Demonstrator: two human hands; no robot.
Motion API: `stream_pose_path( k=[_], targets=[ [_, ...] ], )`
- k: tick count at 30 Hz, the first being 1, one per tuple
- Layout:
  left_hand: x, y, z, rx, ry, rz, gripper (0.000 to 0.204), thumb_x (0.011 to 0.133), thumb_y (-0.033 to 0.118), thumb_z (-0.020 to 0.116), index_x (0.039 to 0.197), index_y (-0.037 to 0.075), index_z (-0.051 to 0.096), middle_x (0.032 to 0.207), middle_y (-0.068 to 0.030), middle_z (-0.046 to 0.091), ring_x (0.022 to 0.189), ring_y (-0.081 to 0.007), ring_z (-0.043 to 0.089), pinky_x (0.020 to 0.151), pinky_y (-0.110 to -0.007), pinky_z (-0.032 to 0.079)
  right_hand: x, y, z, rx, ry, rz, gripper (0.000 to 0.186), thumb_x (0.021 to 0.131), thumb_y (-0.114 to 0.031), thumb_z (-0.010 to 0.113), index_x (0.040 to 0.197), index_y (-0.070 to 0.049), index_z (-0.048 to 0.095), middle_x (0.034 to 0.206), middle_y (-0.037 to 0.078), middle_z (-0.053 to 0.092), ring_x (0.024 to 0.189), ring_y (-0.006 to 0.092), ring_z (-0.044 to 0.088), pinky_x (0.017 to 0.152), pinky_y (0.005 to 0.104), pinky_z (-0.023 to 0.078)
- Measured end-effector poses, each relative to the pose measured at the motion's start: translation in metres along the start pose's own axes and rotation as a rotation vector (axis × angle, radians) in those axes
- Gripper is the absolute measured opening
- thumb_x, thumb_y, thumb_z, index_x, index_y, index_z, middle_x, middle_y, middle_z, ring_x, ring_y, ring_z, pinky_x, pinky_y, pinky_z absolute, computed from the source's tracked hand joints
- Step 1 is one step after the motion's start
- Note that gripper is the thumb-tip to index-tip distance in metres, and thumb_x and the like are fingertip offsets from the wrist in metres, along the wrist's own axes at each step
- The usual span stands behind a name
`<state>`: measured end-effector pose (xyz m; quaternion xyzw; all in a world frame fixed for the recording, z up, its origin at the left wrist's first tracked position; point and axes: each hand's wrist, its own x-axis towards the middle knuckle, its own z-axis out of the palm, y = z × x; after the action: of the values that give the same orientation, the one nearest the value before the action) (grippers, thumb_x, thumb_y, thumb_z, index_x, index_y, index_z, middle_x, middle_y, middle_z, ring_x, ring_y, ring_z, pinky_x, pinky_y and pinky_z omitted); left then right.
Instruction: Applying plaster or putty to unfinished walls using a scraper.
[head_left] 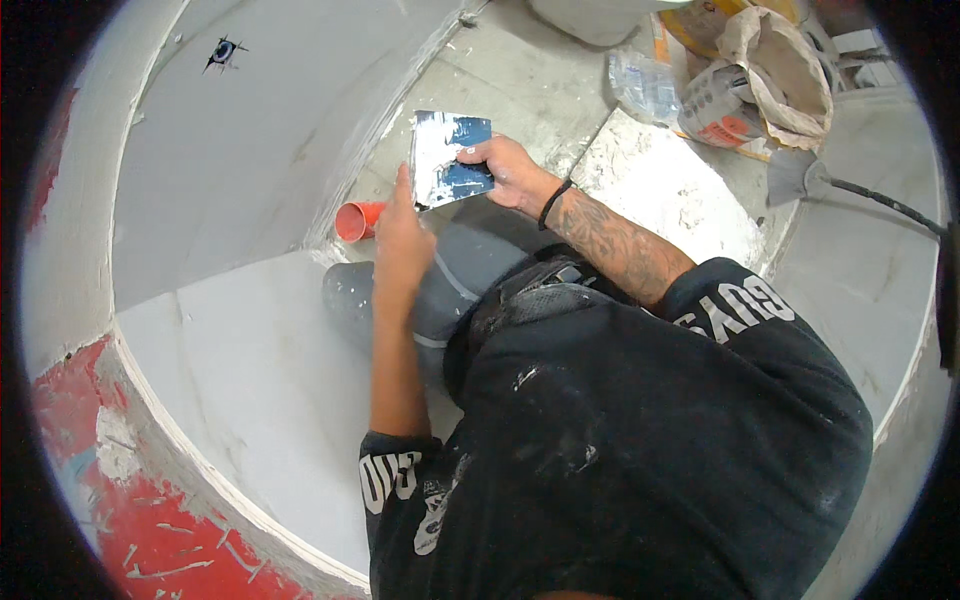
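My right hand (510,170) grips a blue putty spreader (465,180), its thumb lying on the face. White putty coats the spreader's left side and is smeared over the blue. My left hand (403,240) is at the spreader's left edge, with a finger stretched up along it and the lower corner against the hand; its other fingers are mostly hidden. Just left of my left hand, an orange-red pipe end (357,221) stands out near the foot of the wall.
A white, rough-surfaced slab (665,190) lies on the floor to the right. Beyond it stand an open paper sack (790,85) and clear plastic wrapping (643,85). A long-handled scraper (795,178) leans at the far right. Grey panels (250,150) curve around on the left, one with a round fitting (224,52).
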<state>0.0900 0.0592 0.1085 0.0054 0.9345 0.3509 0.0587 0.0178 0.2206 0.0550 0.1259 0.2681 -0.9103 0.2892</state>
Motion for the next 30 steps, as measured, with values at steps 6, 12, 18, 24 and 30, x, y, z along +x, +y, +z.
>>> stream_pose_path(
  k=[6, 12, 18, 24, 30],
  targets=[
    [-0.006, -0.042, -0.003, 0.190, 0.098, 0.073, 0.061, 0.075, -0.004, 0.057, 0.132, -0.004, 0.038, 0.114, -0.0276, 0.056, 0.107, -0.0385, 0.055, 0.089, -0.038, 0.044, 0.010, 0.006, -0.014, 0.295, -0.156, 0.106, 0.029, 0.078, 0.005, 0.051, 0.107, 0.008, 0.051, 0.099, 0.019, 0.062, 0.090, 0.0323, 0.063, 0.087, 0.0468, 0.052],
    [-0.049, -0.061, -0.015, -1.066, 0.202, -0.210, 0.059, 0.075, -0.009, 0.057, 0.131, -0.005, 0.037, 0.118, -0.0122, 0.055, 0.108, -0.0258, 0.055, 0.094, -0.038, 0.043, -0.016, -0.060, -0.005, 0.150, -0.149, -0.055, 0.029, 0.082, -0.002, 0.052, 0.110, 0.007, 0.051, 0.105, 0.019, 0.061, 0.100, 0.0292, 0.061, 0.094, 0.0427, 0.047],
    [-0.081, -0.055, -0.013, -1.825, 0.344, 0.022, 0.056, 0.081, -0.001, 0.054, 0.133, -0.001, 0.033, 0.125, -0.0145, 0.051, 0.113, -0.0293, 0.054, 0.095, -0.047, 0.044, -0.013, -0.039, 0.010, -0.014, -0.153, -0.039, 0.055, 0.068, -0.002, 0.045, 0.122, 0.010, 0.046, 0.122, 0.025, 0.053, 0.115, 0.0399, 0.049, 0.105, 0.0515, 0.036],
    [-0.079, -0.034, -0.024, -1.893, 0.358, 0.011, 0.053, 0.082, 0.002, 0.055, 0.131, -0.001, 0.036, 0.122, -0.0123, 0.053, 0.110, -0.0256, 0.055, 0.093, -0.042, 0.045, -0.001, 0.005, 0.045, 0.028, -0.314, 0.025, 0.054, 0.061, 0.000, 0.045, 0.115, 0.010, 0.048, 0.115, 0.026, 0.055, 0.110, 0.0416, 0.051, 0.103, 0.0522, 0.037],
    [-0.067, -0.005, -0.022, -1.619, 0.783, -0.153, 0.037, 0.084, -0.004, 0.054, 0.120, -0.001, 0.048, 0.114, -0.0085, 0.058, 0.103, -0.0166, 0.056, 0.093, -0.031, 0.043, -0.013, 0.015, 0.071, -0.106, -0.372, -0.025, 0.035, 0.066, 0.006, 0.044, 0.100, 0.006, 0.054, 0.097, 0.014, 0.059, 0.098, 0.0301, 0.058, 0.096, 0.0455, 0.043]
  ],
)
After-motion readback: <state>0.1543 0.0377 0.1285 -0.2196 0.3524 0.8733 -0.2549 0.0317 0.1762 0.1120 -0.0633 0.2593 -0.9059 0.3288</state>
